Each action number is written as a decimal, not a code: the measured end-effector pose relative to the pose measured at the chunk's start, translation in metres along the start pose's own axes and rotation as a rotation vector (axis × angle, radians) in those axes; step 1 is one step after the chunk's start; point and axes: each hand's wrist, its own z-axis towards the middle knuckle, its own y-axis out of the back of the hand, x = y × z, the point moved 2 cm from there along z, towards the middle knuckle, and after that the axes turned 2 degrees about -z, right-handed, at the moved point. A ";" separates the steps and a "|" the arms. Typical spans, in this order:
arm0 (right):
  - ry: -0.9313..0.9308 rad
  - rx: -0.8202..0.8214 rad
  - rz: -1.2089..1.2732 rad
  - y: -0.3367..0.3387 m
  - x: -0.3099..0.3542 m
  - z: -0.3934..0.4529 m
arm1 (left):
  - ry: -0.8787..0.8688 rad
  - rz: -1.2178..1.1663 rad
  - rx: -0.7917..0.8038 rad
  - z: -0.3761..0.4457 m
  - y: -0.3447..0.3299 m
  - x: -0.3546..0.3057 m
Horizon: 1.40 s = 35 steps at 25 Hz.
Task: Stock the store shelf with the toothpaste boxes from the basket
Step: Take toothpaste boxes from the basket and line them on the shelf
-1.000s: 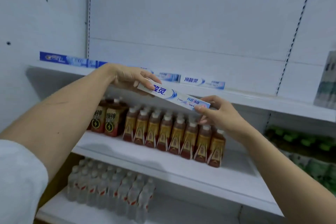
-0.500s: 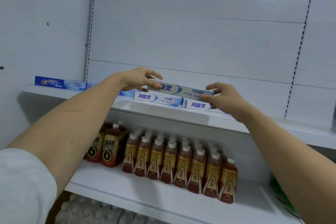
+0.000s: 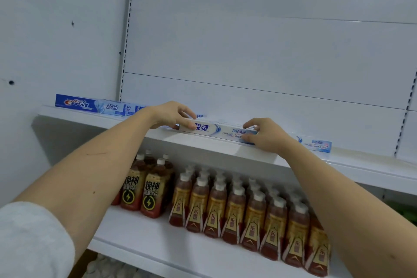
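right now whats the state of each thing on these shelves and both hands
white toothpaste box: lying flat at top shelf front, held at both ends
left hand: grips box's left end
right hand: grips box's right end
Crest box: lying flat, untouched
tea bottles: upright, capped

You had a white toothpaste box (image 3: 216, 131) with blue swirls; a blue Crest box (image 3: 89, 105) lay at the white shelf's (image 3: 94, 117) left end.
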 end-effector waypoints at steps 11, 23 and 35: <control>-0.094 -0.101 -0.089 -0.016 -0.007 0.011 | 0.006 0.191 -0.124 0.012 -0.021 0.000; 0.197 -0.102 0.203 -0.010 0.030 -0.087 | 0.128 0.488 -0.298 -0.073 -0.062 0.024; 0.180 0.395 0.125 -0.151 0.013 -0.167 | 0.346 0.451 -0.104 -0.148 -0.166 0.130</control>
